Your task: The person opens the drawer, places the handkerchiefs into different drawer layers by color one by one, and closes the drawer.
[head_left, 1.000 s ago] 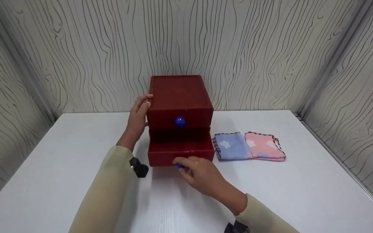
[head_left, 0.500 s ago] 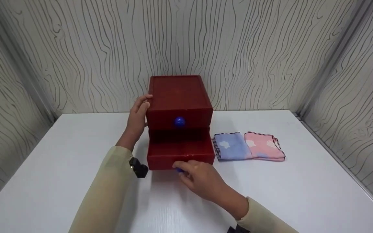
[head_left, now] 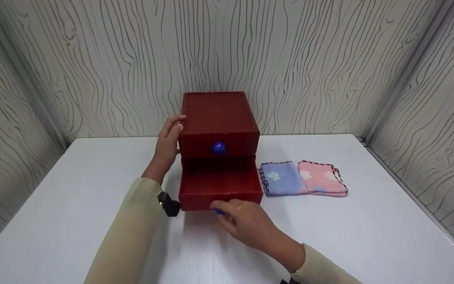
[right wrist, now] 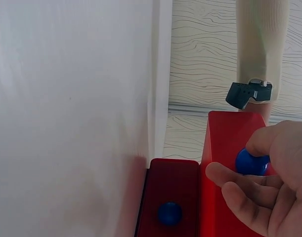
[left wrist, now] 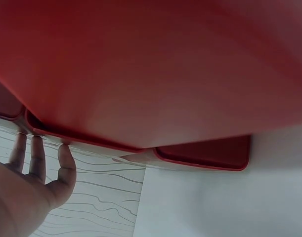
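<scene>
A dark red drawer cabinet [head_left: 217,112] stands on the white table, with a round blue knob [head_left: 219,148] on its shut top drawer. Below that, a red drawer [head_left: 201,202] is pulled well out, and its visible inside is bare. My right hand [head_left: 248,223] pinches this drawer's blue knob [right wrist: 251,162] between thumb and fingers. My left hand [head_left: 167,144] rests against the cabinet's left side, fingertips at the upper edge. In the left wrist view its fingers [left wrist: 66,170] touch the side wall without wrapping round it. A lower drawer [right wrist: 170,185] with its own blue knob stays pushed in.
Right of the cabinet lies a folded cloth [head_left: 284,177], half blue and half pink, with pale shapes and a striped edge. Wood-patterned wall panels [head_left: 219,47] rise behind the white table [head_left: 93,189] and at both sides.
The middle drawer has slid further out toward me, with my right hand moving along on its knob. My left hand has kept its place on the cabinet's side.
</scene>
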A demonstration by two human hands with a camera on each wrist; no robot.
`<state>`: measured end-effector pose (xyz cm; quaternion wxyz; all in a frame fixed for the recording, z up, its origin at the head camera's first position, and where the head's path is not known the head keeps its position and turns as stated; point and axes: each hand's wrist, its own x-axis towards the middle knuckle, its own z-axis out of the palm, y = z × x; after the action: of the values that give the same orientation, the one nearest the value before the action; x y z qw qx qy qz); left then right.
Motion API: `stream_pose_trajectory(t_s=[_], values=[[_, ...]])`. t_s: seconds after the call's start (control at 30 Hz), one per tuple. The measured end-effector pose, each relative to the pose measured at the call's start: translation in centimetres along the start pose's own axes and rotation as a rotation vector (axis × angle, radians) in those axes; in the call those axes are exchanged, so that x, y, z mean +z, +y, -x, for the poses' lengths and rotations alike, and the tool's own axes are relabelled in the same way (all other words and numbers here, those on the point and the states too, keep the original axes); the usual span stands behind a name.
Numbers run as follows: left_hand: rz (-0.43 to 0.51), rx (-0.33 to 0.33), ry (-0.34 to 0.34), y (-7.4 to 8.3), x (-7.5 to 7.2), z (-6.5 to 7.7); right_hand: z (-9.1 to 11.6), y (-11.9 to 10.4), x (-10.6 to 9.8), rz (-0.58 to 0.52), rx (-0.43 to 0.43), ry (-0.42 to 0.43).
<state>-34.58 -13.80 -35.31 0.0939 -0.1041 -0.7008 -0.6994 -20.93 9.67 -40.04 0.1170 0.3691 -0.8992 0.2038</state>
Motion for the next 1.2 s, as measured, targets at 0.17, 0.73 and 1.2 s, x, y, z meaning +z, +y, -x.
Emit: stream_pose_trajectory(t_s=[0.17, 0.73, 1.2], values=[[-0.021, -0.007, -0.005, -0.12, -0.02, -0.11, 0.07, 0.03, 0.03, 0.014, -0.036, 0.026], [-0.012, 0.01, -0.005, -0.1, 0.01, -0.02, -0.11, 0.45, -0.42, -0.081, -0.03, -0.01], [-0.017, 0.006, -0.021, 0.06, -0.04, 0.14, 0.13, 0.47, -0.88, -0.088, -0.036, -0.01]])
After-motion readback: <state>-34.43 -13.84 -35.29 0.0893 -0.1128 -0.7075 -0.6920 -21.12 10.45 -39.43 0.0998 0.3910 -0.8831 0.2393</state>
